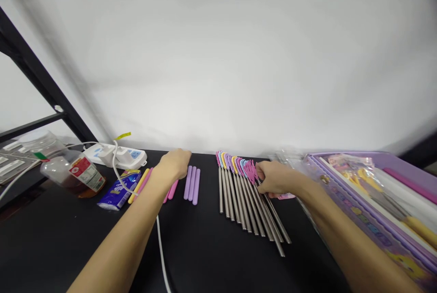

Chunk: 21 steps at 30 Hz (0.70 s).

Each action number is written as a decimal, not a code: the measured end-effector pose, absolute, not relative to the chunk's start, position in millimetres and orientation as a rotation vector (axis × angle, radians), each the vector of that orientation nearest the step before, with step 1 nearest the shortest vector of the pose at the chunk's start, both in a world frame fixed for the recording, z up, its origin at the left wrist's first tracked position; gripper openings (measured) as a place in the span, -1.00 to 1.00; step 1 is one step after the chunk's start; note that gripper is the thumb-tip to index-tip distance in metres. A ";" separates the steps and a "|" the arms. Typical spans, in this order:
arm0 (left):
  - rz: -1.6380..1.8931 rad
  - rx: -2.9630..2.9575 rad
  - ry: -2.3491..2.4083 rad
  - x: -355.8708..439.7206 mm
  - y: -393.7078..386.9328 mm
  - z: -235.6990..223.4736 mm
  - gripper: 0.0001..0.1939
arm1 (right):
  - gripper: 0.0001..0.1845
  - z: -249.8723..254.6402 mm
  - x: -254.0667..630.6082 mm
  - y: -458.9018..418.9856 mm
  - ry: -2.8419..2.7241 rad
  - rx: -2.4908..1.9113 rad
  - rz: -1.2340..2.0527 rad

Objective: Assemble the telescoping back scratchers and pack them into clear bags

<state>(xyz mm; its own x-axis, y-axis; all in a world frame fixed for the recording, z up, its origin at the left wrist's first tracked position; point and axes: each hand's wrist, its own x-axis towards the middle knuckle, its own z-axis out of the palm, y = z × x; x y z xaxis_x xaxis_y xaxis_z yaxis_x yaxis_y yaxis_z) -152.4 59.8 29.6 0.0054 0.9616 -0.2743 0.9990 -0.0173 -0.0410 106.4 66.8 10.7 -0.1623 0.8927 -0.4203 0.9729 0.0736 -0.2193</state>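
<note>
Black tabletop point(51, 247); right hand point(275, 178) curled over pink-tipped steel rods point(234, 197); left hand's point(175, 165) fingers hidden

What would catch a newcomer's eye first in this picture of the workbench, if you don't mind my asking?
The eye goes first to the fanned row of steel rods with pink, purple, blue and yellow tops, in the middle of the black table, with the right hand at those tops. Next comes the large printed purple tray at the far right. Left of the row, three purple sticks lie beside the left hand.
</note>
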 end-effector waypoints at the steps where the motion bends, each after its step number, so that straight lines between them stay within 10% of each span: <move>1: -0.353 2.093 2.085 -151.3 58.1 30.6 -0.60 | -0.75 9.8 107.8 67.5 2.171 1.911 -0.689; 12: -0.327 2.044 2.086 -147.0 60.3 24.1 -0.55 | -0.72 20.8 120.7 71.9 2.320 1.995 -0.642; 21: 0.265 2.116 1.713 -171.3 59.7 54.4 -0.63 | -0.70 36.3 117.6 64.4 2.382 1.987 -1.637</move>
